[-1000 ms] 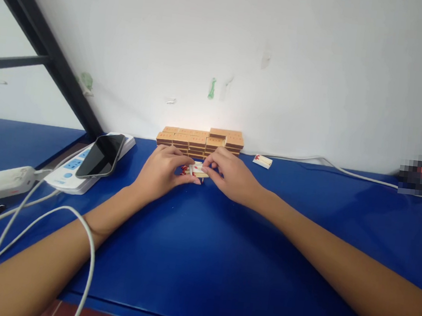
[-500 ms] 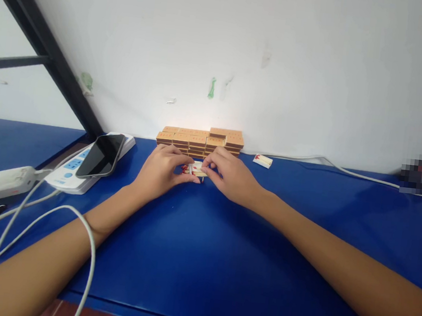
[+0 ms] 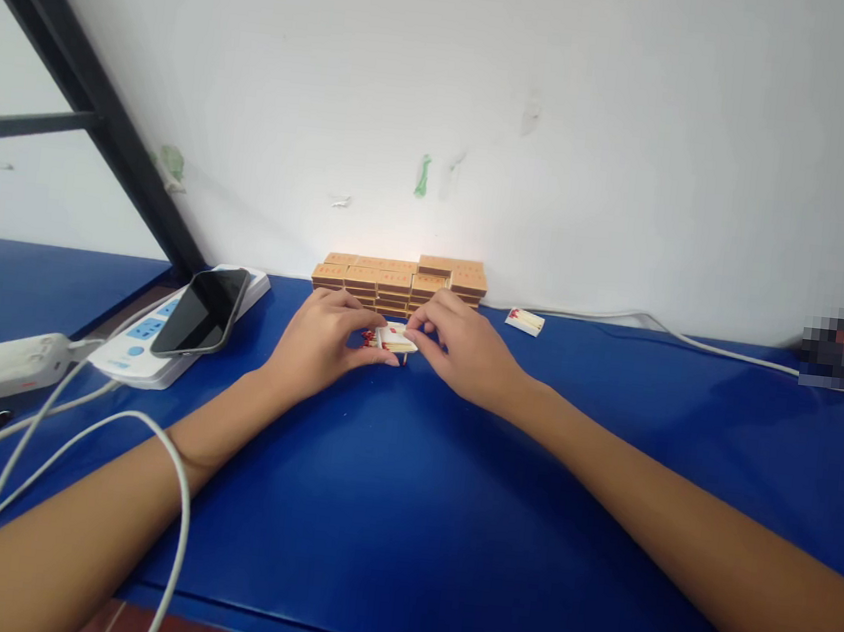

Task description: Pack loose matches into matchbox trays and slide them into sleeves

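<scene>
A small white matchbox tray (image 3: 395, 337) with red-headed matches (image 3: 369, 338) at its left side sits between my two hands. My left hand (image 3: 323, 339) grips the tray's left end, thumb in front and fingers behind. My right hand (image 3: 462, 348) is closed in a pinch at the tray's right end; what lies between its fingertips is too small to make out. One match (image 3: 404, 358) sticks out below the tray. Right behind my hands, several brown-sided matchboxes (image 3: 396, 280) are stacked against the wall.
Another white tray with matches (image 3: 525, 322) lies to the right on the blue table (image 3: 386, 513). On the left, a phone (image 3: 200, 311) rests on a white power strip (image 3: 160, 369), with a white cable (image 3: 181, 492) looping over my left forearm. A thin cable (image 3: 720, 353) runs along the wall.
My right fingertips have shifted slightly up and right, uncovering more of the tray's right end. My left hand keeps its hold almost unmoved.
</scene>
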{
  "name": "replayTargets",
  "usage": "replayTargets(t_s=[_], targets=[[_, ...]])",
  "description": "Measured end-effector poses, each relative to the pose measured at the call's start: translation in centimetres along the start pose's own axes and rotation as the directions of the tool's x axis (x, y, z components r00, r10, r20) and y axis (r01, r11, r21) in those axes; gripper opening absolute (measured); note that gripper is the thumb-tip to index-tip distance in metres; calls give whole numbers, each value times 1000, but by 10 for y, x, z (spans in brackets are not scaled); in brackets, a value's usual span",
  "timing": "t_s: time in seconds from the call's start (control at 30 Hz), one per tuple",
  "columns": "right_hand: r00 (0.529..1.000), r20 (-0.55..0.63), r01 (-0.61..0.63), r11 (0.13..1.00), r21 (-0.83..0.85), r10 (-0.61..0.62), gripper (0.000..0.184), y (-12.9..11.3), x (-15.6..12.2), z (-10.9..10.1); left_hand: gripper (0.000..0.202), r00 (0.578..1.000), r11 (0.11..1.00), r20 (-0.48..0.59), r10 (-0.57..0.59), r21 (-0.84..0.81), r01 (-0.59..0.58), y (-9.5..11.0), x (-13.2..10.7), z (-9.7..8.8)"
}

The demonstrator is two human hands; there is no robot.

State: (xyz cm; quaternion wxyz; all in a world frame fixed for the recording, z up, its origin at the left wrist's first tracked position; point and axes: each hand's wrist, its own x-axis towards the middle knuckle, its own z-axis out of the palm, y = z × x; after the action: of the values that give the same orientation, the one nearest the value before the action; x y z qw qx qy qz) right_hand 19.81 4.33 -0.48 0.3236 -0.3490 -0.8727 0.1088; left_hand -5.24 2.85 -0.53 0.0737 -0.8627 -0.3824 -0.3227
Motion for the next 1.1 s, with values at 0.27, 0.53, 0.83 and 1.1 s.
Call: replayTargets(t_s=[0.27, 0.53, 0.83, 1.1], targets=[[1000, 7, 5, 1000, 0, -5, 8, -4, 0, 0, 55, 998, 1000, -47, 28, -6, -28, 3, 0, 1], [1000, -1, 12, 1000, 0, -12, 8, -3, -1, 0, 55, 1000, 1000, -17, 8, -4, -8, 4, 1, 0], [999, -26, 32, 999, 5, -32, 9, -4, 0, -1, 56, 998, 999, -49, 45, -1, -45, 3, 1, 0], [1000, -6, 28, 1000, -1, -28, 8, -5, -1, 0, 54, 998, 999, -54, 29, -13, -29, 6, 1, 0]])
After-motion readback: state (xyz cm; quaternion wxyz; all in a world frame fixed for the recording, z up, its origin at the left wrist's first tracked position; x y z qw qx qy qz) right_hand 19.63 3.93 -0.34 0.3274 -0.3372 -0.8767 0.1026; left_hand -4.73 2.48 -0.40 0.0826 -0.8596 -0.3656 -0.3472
